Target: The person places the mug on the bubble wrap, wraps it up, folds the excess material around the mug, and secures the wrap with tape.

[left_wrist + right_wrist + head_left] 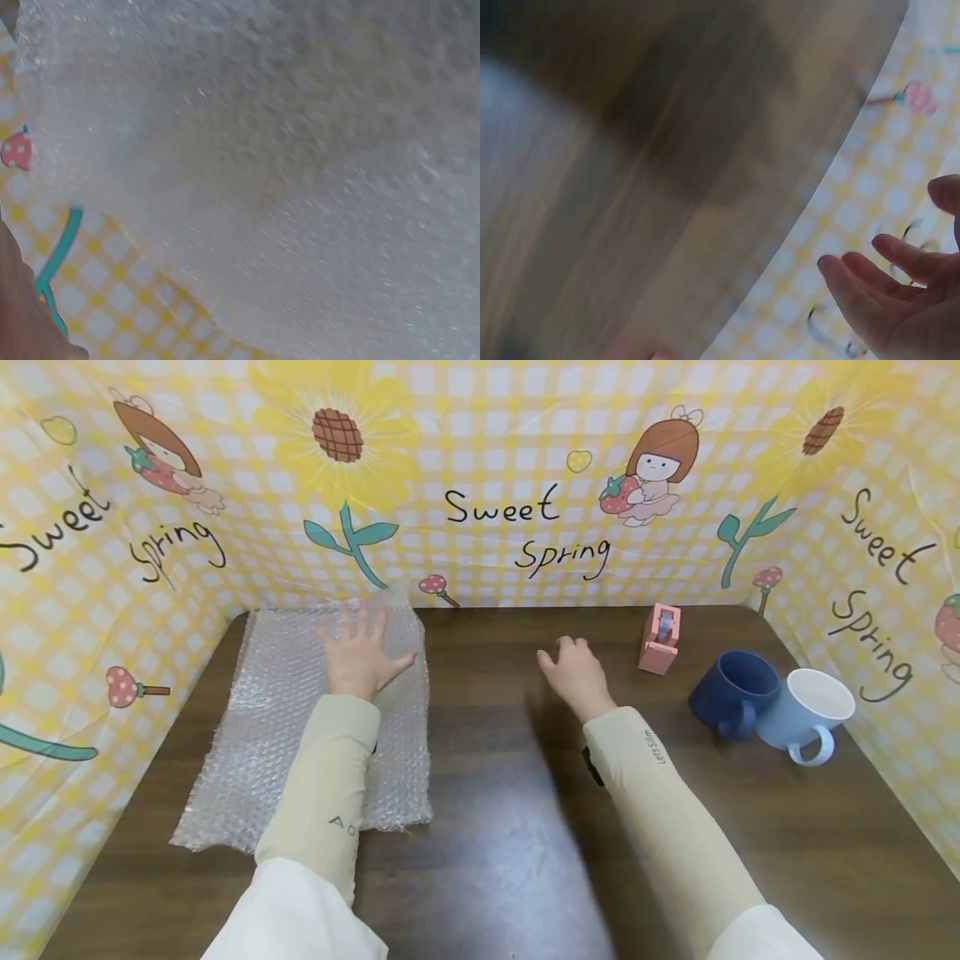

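- White sleeves (292, 914) cross frame bottom.
- Left hand (362, 658), fingers spread, lies over bubble wrap (277, 693), frame left.
- Right hand (577, 678), fingers loosely bent, empty, right of centre.
- Uneven pressing could skew the bubble wrap.

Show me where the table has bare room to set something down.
Bare tabletop lies between bubble wrap and right sleeve, also on the near side of the light blue mug. Far right is crowded with that mug, the dark blue mug and the pink tape dispenser.

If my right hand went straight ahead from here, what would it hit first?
Your right hand would probably meet the checked backdrop first; the hand's height above the table is unclear.
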`<state>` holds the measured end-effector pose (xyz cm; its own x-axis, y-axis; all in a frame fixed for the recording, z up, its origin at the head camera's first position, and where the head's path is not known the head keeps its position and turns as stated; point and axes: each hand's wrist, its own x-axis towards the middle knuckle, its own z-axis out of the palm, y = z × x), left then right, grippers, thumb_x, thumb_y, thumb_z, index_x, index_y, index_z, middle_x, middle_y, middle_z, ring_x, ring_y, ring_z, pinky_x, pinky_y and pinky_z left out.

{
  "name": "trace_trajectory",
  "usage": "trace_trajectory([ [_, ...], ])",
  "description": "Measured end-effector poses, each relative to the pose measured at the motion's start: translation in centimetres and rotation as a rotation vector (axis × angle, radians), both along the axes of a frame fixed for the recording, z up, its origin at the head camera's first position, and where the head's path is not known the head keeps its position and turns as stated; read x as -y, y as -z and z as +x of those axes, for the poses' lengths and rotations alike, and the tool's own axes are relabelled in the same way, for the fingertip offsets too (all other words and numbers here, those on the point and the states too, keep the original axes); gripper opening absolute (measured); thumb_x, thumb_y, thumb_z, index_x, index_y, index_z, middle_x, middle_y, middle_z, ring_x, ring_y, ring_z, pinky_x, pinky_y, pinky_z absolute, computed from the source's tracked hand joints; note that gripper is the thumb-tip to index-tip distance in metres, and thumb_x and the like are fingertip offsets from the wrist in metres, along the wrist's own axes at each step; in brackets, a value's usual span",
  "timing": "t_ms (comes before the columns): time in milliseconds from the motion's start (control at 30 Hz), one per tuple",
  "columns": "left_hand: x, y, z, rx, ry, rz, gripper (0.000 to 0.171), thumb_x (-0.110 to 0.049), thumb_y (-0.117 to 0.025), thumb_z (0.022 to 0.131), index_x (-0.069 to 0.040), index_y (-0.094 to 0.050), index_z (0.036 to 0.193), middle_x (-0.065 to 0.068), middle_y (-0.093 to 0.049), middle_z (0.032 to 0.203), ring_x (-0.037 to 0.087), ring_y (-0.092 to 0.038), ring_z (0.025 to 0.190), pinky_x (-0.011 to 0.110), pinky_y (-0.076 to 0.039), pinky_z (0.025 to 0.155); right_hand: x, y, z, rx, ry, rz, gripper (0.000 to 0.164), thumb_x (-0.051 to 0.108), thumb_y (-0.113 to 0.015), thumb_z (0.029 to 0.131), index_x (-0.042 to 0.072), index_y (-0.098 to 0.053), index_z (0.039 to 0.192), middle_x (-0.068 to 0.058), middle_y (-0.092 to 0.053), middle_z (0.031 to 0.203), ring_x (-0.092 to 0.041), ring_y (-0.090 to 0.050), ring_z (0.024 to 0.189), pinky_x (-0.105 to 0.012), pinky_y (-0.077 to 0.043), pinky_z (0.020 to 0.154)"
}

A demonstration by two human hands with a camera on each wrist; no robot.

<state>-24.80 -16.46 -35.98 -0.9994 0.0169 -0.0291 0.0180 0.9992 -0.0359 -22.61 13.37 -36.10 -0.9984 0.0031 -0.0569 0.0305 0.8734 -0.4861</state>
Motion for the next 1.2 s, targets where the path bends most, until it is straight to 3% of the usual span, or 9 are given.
trace_trajectory([
  [133, 1.7, -0.2, 0.3, -0.002, -0.036, 0.058, 0.087, -0.063, -0.039, 0.091, -0.011, -0.011, 0.154, 0.024, -0.009, 0.159, 0.046, -0.009, 0.145, 0.067, -0.009, 0.113, 2.1, 0.6, 0.7, -0.001, -0.027, -0.096, 0.046, 0.034, -0.047, 0.099, 0.000, -0.052, 0.129, -0.020, -0.058, 0.128, -0.036, -0.058, 0.114, -0.046, -0.047, 0.097],
  [300, 4.4, -0.3, 1.1, -0.031, -0.075, 0.094, 0.083, -0.054, -0.045, 0.092, -0.003, -0.017, 0.150, 0.033, -0.028, 0.148, 0.051, -0.030, 0.133, 0.063, -0.030, 0.106, 4.5, 2.0, 1.9, -0.007, -0.037, -0.196, 0.035, 0.030, -0.051, 0.097, 0.003, -0.063, 0.117, -0.013, -0.068, 0.115, -0.029, -0.065, 0.104, -0.041, -0.051, 0.090],
  [500, 8.5, -0.5, 2.3, -0.042, -0.218, 0.136, 0.071, -0.041, -0.048, 0.095, 0.012, -0.028, 0.138, 0.041, -0.044, 0.124, 0.055, -0.047, 0.111, 0.061, -0.043, 0.091, 7.3, 2.6, 3.7, 0.013, -0.102, -0.280, 0.028, 0.025, -0.054, 0.097, 0.004, -0.068, 0.108, -0.011, -0.072, 0.098, -0.024, -0.068, 0.089, -0.035, -0.053, 0.079],
  [600, 10.2, -0.8, 3.3, -0.038, -0.264, 0.122, 0.064, -0.034, -0.043, 0.099, 0.020, -0.029, 0.131, 0.045, -0.042, 0.119, 0.057, -0.044, 0.108, 0.061, -0.041, 0.091, 8.5, 2.8, 4.9, 0.066, -0.162, -0.346, 0.028, 0.025, -0.053, 0.098, 0.003, -0.069, 0.105, -0.011, -0.073, 0.088, -0.023, -0.068, 0.078, -0.028, -0.052, 0.068],
  [667, 11.2, -0.8, 3.8, -0.030, -0.260, 0.098, 0.062, -0.032, -0.040, 0.102, 0.021, -0.026, 0.130, 0.046, -0.038, 0.119, 0.058, -0.040, 0.109, 0.062, -0.038, 0.093, 9.1, 3.0, 5.8, 0.116, -0.213, -0.406, 0.031, 0.026, -0.051, 0.098, 0.001, -0.068, 0.103, -0.013, -0.072, 0.083, -0.024, -0.068, 0.073, -0.024, -0.050, 0.061],
  [767, 12.6, -0.8, 4.4, -0.012, -0.257, 0.073, 0.060, -0.026, -0.035, 0.103, 0.023, -0.019, 0.133, 0.047, -0.034, 0.121, 0.058, -0.035, 0.112, 0.062, -0.035, 0.096, 10.0, 3.2, 7.0, 0.183, -0.283, -0.463, 0.035, 0.030, -0.051, 0.099, -0.001, -0.068, 0.100, -0.016, -0.071, 0.081, -0.027, -0.068, 0.072, -0.022, -0.049, 0.057],
  [867, 13.8, -0.5, 5.0, -0.017, -0.273, 0.073, 0.059, -0.023, -0.040, 0.102, 0.025, -0.022, 0.130, 0.048, -0.036, 0.119, 0.057, -0.037, 0.112, 0.061, -0.038, 0.093, 10.5, 3.5, 8.1, 0.231, -0.331, -0.491, 0.036, 0.034, -0.055, 0.097, 0.000, -0.068, 0.097, -0.016, -0.071, 0.080, -0.027, -0.068, 0.070, -0.022, -0.050, 0.056],
  [1067, 15.3, 0.7, 6.1, -0.076, -0.303, 0.092, 0.057, -0.025, -0.050, 0.097, 0.027, -0.035, 0.117, 0.051, -0.043, 0.113, 0.059, -0.041, 0.108, 0.060, -0.035, 0.095, 11.1, 3.8, 9.3, 0.234, -0.361, -0.490, 0.027, 0.031, -0.065, 0.090, 0.004, -0.068, 0.093, -0.013, -0.070, 0.076, -0.017, -0.063, 0.060, -0.021, -0.049, 0.054],
  [1200, 16.0, 1.0, 6.5, -0.017, -0.322, 0.144, 0.061, -0.029, -0.047, 0.099, 0.027, -0.037, 0.119, 0.050, -0.042, 0.115, 0.060, -0.041, 0.111, 0.061, -0.037, 0.094, 11.5, 4.0, 9.7, 0.230, -0.352, -0.499, 0.023, 0.027, -0.069, 0.087, 0.004, -0.068, 0.086, -0.011, -0.069, 0.071, -0.010, -0.057, 0.052, -0.020, -0.048, 0.051],
])
